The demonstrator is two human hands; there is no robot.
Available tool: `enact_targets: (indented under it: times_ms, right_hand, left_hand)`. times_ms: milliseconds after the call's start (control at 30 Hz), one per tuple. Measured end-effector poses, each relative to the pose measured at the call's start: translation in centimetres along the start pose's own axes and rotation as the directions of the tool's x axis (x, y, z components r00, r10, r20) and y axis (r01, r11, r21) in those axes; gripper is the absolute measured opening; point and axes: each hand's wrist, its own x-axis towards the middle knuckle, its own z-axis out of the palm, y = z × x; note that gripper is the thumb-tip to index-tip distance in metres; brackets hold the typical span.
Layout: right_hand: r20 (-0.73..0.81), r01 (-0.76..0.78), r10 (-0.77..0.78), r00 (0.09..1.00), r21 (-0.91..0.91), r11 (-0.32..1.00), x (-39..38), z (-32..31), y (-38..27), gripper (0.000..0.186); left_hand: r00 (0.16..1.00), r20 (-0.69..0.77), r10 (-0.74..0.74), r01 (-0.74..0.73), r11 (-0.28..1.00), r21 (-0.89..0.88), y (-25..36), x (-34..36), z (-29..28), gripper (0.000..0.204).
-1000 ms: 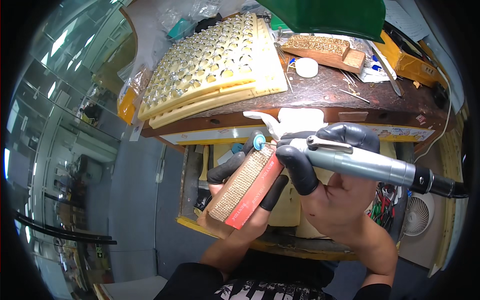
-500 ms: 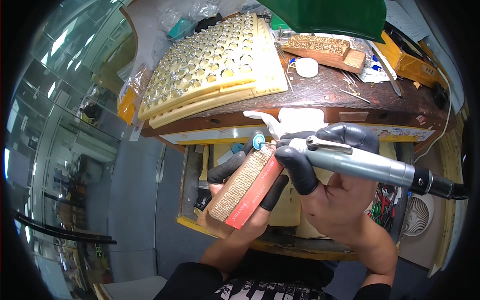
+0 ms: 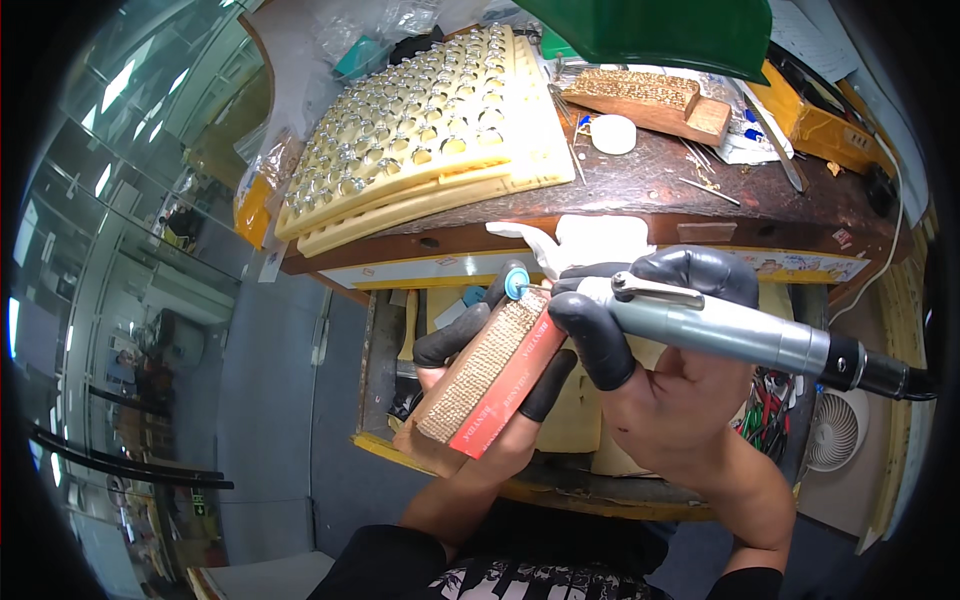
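Your left hand (image 3: pixel 512 440) holds the wooden block (image 3: pixel 522 385) in front of the desk (image 3: pixel 650 185), black-covered thumb (image 3: pixel 548 388) along its right side, fingers (image 3: pixel 450 343) along its left. Your right hand (image 3: pixel 665 375) has its fingers closed around the handpiece (image 3: pixel 730 328), whose blue disc (image 3: pixel 516 284) stands at the block's far end; contact cannot be told. Both forearms rise from below, the right wrist bent inward. The block slants, far end rightward: fine gold-coloured beading on top, red covering on one side. The handpiece is a smooth grey cylinder with a metal clip.
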Motion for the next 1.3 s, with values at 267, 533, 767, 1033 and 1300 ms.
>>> enact_targets:
  times_ms: [267, 533, 767, 1033, 1300]
  right_hand:
    - [-0.027, -0.029, 0.03, 0.999, 0.033, 0.999, -0.1, 0.1, -0.1, 0.018]
    - [-0.042, 0.004, -0.003, 0.999, 0.032, 0.999, 0.0, 0.2, -0.2, 0.02]
    - [-0.067, 0.003, -0.002, 0.998, 0.026, 1.0, -0.2, 0.1, 0.3, 0.021]
    - [-0.049, -0.003, 0.004, 0.999, 0.036, 0.999, 0.1, 0.2, 0.0, 0.018]
    - [-0.07, -0.07, 0.078, 0.995, 0.102, 0.992, -0.1, 0.4, -0.2, 0.018]
  left_hand:
    - [0.999, 0.006, -0.052, 0.052, 0.998, 0.033, 0.0, -0.2, -0.2, 0.066]
    - [1.0, 0.004, 0.014, -0.014, 0.998, 0.066, -0.2, -0.2, -0.4, 0.067]
    - [0.984, -0.13, -0.125, 0.102, 0.98, -0.17, 2.4, 1.3, 0.8, 0.031]
    - [0.987, -0.119, -0.106, 0.099, 0.993, -0.065, 2.0, 1.1, 0.8, 0.033]
    - [0.988, -0.073, -0.138, 0.128, 0.983, -0.132, 1.8, 1.1, 0.7, 0.052]
